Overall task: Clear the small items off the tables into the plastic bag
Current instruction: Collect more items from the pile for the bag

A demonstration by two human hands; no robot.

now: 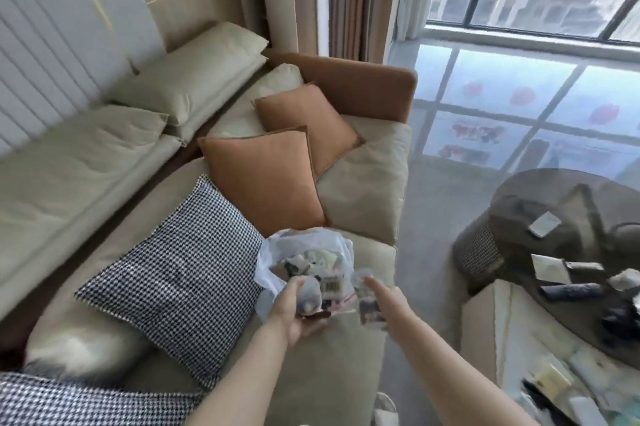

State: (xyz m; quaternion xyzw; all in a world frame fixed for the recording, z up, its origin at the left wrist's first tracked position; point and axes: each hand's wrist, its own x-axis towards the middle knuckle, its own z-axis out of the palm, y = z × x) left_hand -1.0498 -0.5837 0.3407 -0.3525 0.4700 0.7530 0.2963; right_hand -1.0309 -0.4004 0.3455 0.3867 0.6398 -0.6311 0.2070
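**A:** White and thin, that crinkly see-through plastic bag [304, 262] is full of little things. Who has it?

**B:** The left hand [294, 307]. Its grip is curled round the bag from below, so the bag sits right above that grip, over the cream sofa [360, 190].

**A:** And the right hand [377, 290]?

**B:** It is just beside the bag, on the bag's right side. It seems to pinch a small dark card or packet [371, 313] that hangs under it. The picture is blurry there, so I cannot tell for sure how that grip is closed.

**A:** Which way does the packet need to go?

**B:** I think left and a little up from the right grip, into the bag's open top. The packet hangs with its long side pointing down, so it could slip in end first.

**A:** What is left to pick up?

**B:** More bits, like a white paper card [544, 224] and a long black remote [571, 291], lie on the dark round glass bench [512, 203], far off to the right of both grips. The right hand is nearer to them.
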